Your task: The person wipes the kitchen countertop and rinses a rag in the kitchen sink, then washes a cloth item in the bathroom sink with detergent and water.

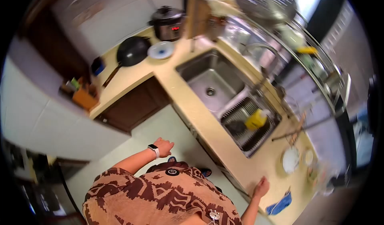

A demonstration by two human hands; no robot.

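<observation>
My left hand [164, 148], with a watch [153, 148] on its wrist, hangs over the floor in front of my body. Its fingers are loosely curled and no object shows in them. My right hand [261, 187] is at the front edge of the cream counter [224, 155], fingers curled together with nothing visible inside. Whether it touches the counter is not plain. Nearest to it are a blue cloth [280, 203] and a white bowl or plate [290, 160].
A double sink [211, 81] has a yellow bottle [257, 119] in its right basin. A black wok [133, 51], a white plate [161, 50] and an electric cooker [166, 23] stand on the left counter. A metal dish rack [308, 73] overhangs the sink's back.
</observation>
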